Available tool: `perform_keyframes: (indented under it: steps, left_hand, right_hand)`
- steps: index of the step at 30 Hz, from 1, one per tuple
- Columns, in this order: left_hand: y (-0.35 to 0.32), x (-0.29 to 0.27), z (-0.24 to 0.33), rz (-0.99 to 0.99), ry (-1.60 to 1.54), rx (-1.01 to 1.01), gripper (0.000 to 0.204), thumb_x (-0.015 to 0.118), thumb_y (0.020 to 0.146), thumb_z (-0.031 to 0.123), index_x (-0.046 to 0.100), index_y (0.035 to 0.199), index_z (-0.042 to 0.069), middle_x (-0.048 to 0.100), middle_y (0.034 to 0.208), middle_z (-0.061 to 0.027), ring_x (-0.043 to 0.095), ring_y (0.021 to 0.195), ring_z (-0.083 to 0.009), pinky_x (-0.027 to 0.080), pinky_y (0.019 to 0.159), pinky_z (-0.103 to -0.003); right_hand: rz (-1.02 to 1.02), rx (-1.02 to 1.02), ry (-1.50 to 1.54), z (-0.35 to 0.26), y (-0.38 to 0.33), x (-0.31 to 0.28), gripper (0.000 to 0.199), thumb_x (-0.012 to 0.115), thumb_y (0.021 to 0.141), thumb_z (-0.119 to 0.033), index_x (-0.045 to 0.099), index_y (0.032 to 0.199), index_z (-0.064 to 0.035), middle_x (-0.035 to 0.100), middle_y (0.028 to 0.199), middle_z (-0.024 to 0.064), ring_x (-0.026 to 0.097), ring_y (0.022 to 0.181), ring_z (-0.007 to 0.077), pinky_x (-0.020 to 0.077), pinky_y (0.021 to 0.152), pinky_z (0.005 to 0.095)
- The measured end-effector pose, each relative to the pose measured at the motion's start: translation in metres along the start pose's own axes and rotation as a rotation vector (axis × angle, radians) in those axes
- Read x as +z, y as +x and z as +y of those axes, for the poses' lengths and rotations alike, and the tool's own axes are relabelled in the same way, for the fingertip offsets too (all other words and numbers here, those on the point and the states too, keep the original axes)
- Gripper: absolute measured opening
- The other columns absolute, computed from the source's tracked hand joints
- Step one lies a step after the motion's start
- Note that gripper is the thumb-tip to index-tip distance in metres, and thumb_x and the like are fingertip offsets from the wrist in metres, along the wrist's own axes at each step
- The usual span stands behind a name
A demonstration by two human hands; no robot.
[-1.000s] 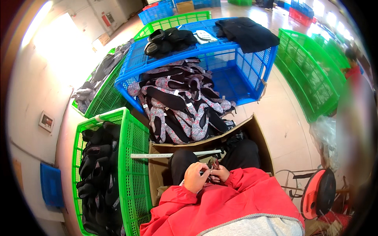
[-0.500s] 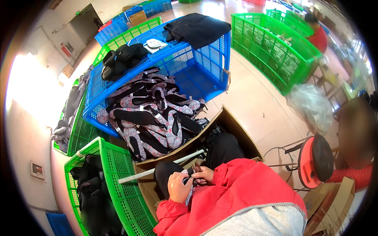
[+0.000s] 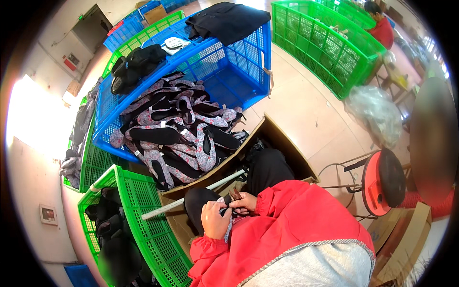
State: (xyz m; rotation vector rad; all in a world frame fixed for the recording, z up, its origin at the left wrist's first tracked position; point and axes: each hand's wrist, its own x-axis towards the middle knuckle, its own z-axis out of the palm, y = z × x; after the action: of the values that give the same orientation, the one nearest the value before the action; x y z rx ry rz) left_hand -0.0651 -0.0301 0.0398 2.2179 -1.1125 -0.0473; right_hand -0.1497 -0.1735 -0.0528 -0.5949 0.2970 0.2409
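Observation:
Over my lap, my left hand (image 3: 215, 220) is closed around a small floral fabric shoe (image 3: 229, 232) with a black inside, mostly hidden by the fingers. Pressed up against it, my right hand (image 3: 245, 203) is closed, its fingertips meeting those of the left at the shoe's dark opening. A brown pointed thing (image 3: 234, 193) sticks up from the right fingers; its kind cannot be made out. Beyond my knees, many similar floral shoes (image 3: 165, 134) with black soles spill out of a tipped blue crate (image 3: 244, 98).
An open cardboard box (image 3: 301, 158) surrounds my legs, with a white pipe (image 3: 165, 209) across it. A green crate (image 3: 150, 225) of black shoes stands at left. Black shoes (image 3: 138, 67) and dark cloth (image 3: 227, 21) lie on the blue crate. At right stand a red round stool-like thing (image 3: 373, 184) and a plastic bag (image 3: 375, 115).
The whole view has shifted slightly. Both hands stay together on the shoe, and the brown pointed thing now stands more upright between the fingers.

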Motion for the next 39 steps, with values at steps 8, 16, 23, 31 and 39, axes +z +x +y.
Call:
perform_keyframes:
  steps: [8, 16, 23, 31, 39]
  left_hand:
    - [0.0012, 0.0028, 0.0012, -0.002, 0.000, -0.014, 0.016, 0.077, 0.068, 0.010, 0.063, 0.075, 0.005, 0.058, 0.079, -0.0097, 0.056, 0.078, -0.0296, 0.045, 0.070, -0.039]
    - [0.0016, 0.0020, 0.0050, 0.005, -0.004, -0.025, 0.015, 0.076, 0.068, 0.009, 0.064, 0.075, 0.004, 0.058, 0.079, -0.0098, 0.057, 0.079, -0.0294, 0.045, 0.071, -0.039]
    - [-0.0015, 0.0056, -0.0020, 0.010, -0.011, -0.019, 0.014, 0.077, 0.067, 0.011, 0.066, 0.076, 0.007, 0.059, 0.079, -0.0085, 0.058, 0.079, -0.0294, 0.045, 0.071, -0.039]
    - [-0.0010, 0.0051, -0.0006, 0.009, -0.002, -0.020, 0.014, 0.077, 0.067, 0.011, 0.066, 0.075, 0.007, 0.059, 0.079, -0.0084, 0.058, 0.079, -0.0295, 0.045, 0.071, -0.039]
    - [-0.0007, 0.0038, 0.0017, 0.001, -0.005, -0.025, 0.015, 0.076, 0.068, 0.010, 0.065, 0.075, 0.004, 0.059, 0.078, -0.0098, 0.058, 0.079, -0.0293, 0.045, 0.072, -0.039]
  right_hand:
    - [0.005, 0.011, 0.020, -0.0035, -0.0018, 0.0011, 0.011, 0.066, 0.089, -0.016, 0.057, 0.092, -0.0102, 0.053, 0.059, 0.0029, 0.036, 0.037, 0.0090, 0.0289, 0.035, 0.0258]
    - [-0.003, 0.002, 0.022, -0.0044, -0.0030, 0.0029, 0.012, 0.065, 0.089, -0.016, 0.059, 0.097, -0.0106, 0.053, 0.059, 0.0022, 0.036, 0.037, 0.0082, 0.0290, 0.035, 0.0249]
    - [0.002, 0.000, 0.016, -0.0029, -0.0025, 0.0034, 0.012, 0.065, 0.089, -0.016, 0.060, 0.098, -0.0104, 0.054, 0.060, 0.0020, 0.035, 0.037, 0.0079, 0.0280, 0.035, 0.0243]
    - [0.004, -0.005, 0.016, -0.0006, -0.0018, 0.0010, 0.014, 0.066, 0.088, -0.017, 0.060, 0.099, -0.0101, 0.053, 0.059, 0.0027, 0.034, 0.037, 0.0080, 0.0263, 0.036, 0.0244]
    - [-0.006, 0.006, 0.026, -0.0026, -0.0029, 0.0028, 0.013, 0.065, 0.089, -0.017, 0.060, 0.099, -0.0104, 0.052, 0.059, 0.0025, 0.035, 0.037, 0.0081, 0.0272, 0.036, 0.0246]
